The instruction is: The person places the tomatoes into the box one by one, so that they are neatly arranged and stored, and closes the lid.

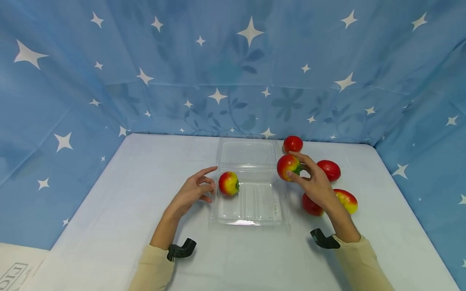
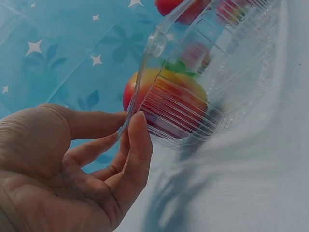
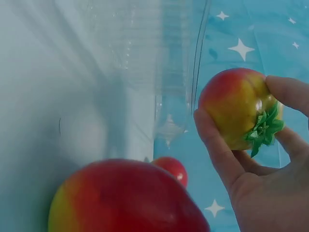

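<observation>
Red-and-yellow fruit (image 1: 287, 167) is clamped between the thumb and fingers of the right hand (image 1: 314, 184), raised near the far right corner of the clear plastic container (image 1: 251, 206), its green calyx turned right. The left hand (image 1: 193, 190) pinches the container's left rim with its fingertips, which should stop the light plastic sliding. One fruit (image 1: 227, 183) sits inside at the far left, so setting the held one down probably works best on the bare floor to the right of it. Lower it gently, well over the thin right wall, and loosen the fingers only once the base bears its weight; a round fruit may roll. Leave the open lid (image 1: 248, 153), on the far side, untouched.
</observation>
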Available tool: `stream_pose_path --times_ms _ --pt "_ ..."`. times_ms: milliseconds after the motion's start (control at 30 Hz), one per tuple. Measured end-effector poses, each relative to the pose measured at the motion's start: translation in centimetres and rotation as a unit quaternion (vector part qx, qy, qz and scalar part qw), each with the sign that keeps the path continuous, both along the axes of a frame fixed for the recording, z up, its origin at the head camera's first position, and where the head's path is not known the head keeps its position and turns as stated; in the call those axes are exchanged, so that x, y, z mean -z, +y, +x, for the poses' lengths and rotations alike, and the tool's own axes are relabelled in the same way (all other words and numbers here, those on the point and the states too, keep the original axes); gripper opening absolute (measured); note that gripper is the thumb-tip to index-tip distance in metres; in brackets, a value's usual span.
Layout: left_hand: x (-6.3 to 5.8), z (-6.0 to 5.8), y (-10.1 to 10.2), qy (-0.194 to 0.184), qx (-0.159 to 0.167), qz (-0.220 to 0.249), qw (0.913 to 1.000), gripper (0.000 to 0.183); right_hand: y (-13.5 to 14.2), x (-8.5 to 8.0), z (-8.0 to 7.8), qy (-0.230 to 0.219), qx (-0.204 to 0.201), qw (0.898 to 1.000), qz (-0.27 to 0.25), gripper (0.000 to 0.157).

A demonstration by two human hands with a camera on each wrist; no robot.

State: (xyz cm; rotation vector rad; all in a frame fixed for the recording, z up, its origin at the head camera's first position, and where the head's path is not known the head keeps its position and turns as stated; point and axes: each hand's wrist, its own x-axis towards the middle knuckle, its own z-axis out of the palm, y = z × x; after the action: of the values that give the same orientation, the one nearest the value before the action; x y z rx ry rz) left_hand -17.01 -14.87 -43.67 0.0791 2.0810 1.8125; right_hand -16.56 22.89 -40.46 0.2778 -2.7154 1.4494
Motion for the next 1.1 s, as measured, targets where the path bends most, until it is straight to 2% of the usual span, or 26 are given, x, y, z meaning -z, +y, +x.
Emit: stream_pose_path --times_ms 167,400,667,1100 --pt "0.1 0.0 -0.2 0.003 0.002 0.000 1.0000 0.062 -0.7 -0.1 0.0 0.006 -0.018 1.000 -0.020 0.070" --pt "0.1 -0.1 -0.1 0.006 0.000 0.000 1.0000 0.063 -1.5 -0.2 0.1 -0.027 -0.041 0.997 -0.052 0.068" --pt "0.3 0.0 -0.1 -0.004 0.001 -0.001 1.0000 0.064 -2.6 0.6 0.4 -0.033 -0.047 0.997 -0.048 0.076" --pt "0.2 -0.1 -0.1 0.004 0.004 -0.002 1.0000 0.063 -4.0 0.6 1.1 -0.047 -0.076 0.995 -0.035 0.071"
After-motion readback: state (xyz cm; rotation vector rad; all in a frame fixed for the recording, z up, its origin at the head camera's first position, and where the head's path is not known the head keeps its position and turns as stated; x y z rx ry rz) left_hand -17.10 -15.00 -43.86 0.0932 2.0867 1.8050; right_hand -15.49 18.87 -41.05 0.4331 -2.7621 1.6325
